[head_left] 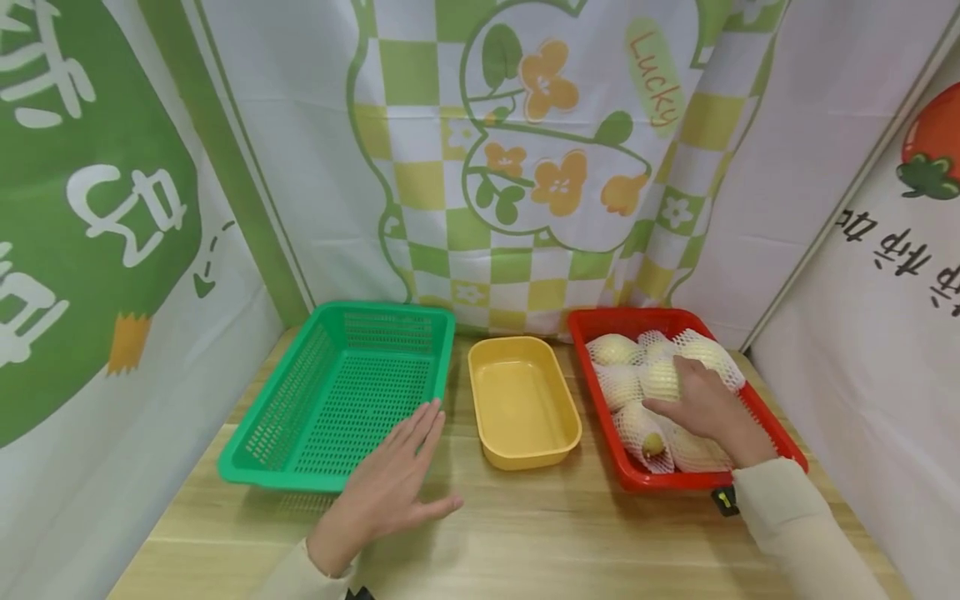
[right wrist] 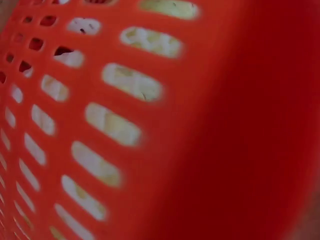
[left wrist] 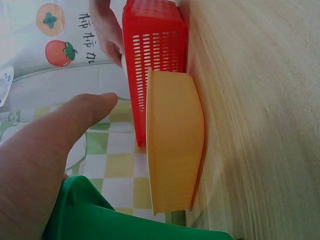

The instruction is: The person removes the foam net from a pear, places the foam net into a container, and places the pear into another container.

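My left hand [head_left: 393, 479] lies with straight fingers over the front right corner of the green basket [head_left: 247, 475], thumb held out to the side. In the left wrist view that thumb [left wrist: 75, 117] sticks out above the green rim [left wrist: 125, 225]. Inside the red basket [head_left: 637, 479], my right hand [head_left: 708, 404] grips a pale yellow fruit [head_left: 660, 381] in a white foam net, thumb on its near side and fingers on the far side. Several more netted fruits [head_left: 618, 387] lie around it. The right wrist view shows mostly the basket's slotted wall [right wrist: 165, 115], with netted fruit behind it.
A yellow tub [head_left: 525, 454] stands on the wooden table [head_left: 525, 542] between both baskets. Nothing lies in the green basket or the tub. Printed curtains [head_left: 420, 167] hang behind and at both sides.
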The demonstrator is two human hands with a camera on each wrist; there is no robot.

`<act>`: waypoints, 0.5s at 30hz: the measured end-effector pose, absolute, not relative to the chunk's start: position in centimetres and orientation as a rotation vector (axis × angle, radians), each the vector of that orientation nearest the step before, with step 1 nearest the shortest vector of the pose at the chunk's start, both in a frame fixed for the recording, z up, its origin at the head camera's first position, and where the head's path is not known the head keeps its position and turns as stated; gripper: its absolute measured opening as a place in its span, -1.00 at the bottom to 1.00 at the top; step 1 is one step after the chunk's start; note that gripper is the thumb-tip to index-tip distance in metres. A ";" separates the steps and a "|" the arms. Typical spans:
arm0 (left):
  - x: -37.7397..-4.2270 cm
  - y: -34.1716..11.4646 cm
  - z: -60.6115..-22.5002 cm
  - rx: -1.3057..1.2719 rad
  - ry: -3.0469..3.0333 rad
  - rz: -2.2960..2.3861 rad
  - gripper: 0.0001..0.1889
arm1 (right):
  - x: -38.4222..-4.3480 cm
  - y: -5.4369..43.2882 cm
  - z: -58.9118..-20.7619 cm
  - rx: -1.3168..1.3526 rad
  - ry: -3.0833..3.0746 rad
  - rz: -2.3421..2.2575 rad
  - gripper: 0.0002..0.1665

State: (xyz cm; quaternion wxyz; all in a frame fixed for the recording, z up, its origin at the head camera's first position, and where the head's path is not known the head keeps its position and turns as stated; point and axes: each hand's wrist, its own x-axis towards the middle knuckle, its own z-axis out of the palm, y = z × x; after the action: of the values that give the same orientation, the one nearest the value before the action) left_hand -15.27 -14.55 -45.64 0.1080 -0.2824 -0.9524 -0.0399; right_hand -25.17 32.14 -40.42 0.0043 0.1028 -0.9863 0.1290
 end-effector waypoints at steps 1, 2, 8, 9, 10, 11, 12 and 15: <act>-15.2 -14.5 -45.7 -0.830 -2.801 -0.121 0.15 | -25.2 32.1 -40.6 0.311 -3.100 0.378 0.26; -15.2 -14.5 -45.7 -0.830 -2.797 -0.121 0.14 | -25.3 32.0 -40.7 0.299 -3.107 0.362 0.25; -15.2 -14.4 -45.7 -0.834 -2.770 -0.099 0.15 | -25.9 31.5 -41.2 0.238 -3.125 0.282 0.20; -15.2 -14.4 -45.6 -0.836 -2.768 -0.094 0.15 | -26.0 31.4 -41.4 0.226 -3.124 0.278 0.19; -15.2 -14.4 -45.6 -0.837 -2.768 -0.094 0.15 | -26.1 31.3 -41.5 0.222 -3.117 0.272 0.17; -15.2 -14.4 -45.6 -0.838 -2.769 -0.088 0.15 | -26.2 31.2 -41.6 0.218 -3.106 0.267 0.15; -15.2 -14.5 -45.6 -0.840 -2.770 -0.092 0.15 | -26.3 31.1 -41.8 0.218 -3.091 0.262 0.12; -15.2 -14.5 -45.6 -0.839 -2.774 -0.093 0.15 | -26.5 30.7 -42.2 0.241 -3.032 0.247 0.03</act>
State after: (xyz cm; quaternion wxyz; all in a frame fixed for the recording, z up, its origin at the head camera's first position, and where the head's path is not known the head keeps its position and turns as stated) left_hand -15.24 -14.55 -45.56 0.1207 -0.2874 -0.9496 -0.0320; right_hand -26.48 30.67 -42.18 0.0451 0.0788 -0.9926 0.0810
